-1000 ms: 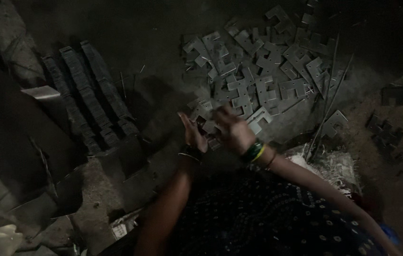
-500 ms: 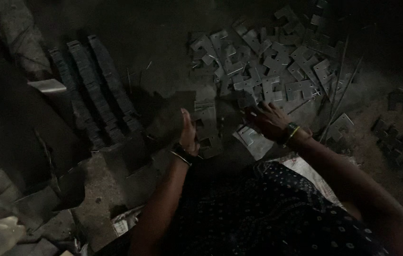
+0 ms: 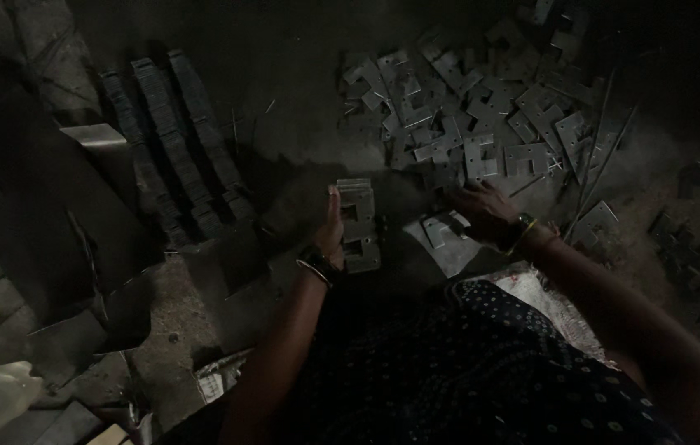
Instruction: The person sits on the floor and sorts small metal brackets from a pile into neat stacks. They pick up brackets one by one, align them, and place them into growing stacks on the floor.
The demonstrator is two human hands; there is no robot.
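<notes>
Two hands busy: left hand (image 3: 332, 235) flat against small plate stack (image 3: 358, 224), steadying it; right hand (image 3: 486, 210), fingers spread, reaches loose plate heap (image 3: 482, 124) just right of stack, on floor.

Left hand (image 3: 332, 235) steadies plate stack (image 3: 359, 227); right hand (image 3: 486, 213) reaches pile (image 3: 482, 115).

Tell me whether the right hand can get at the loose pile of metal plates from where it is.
Probably yes: the right hand already lies at the near edge of the loose pile of metal plates, with nothing between them.
</notes>
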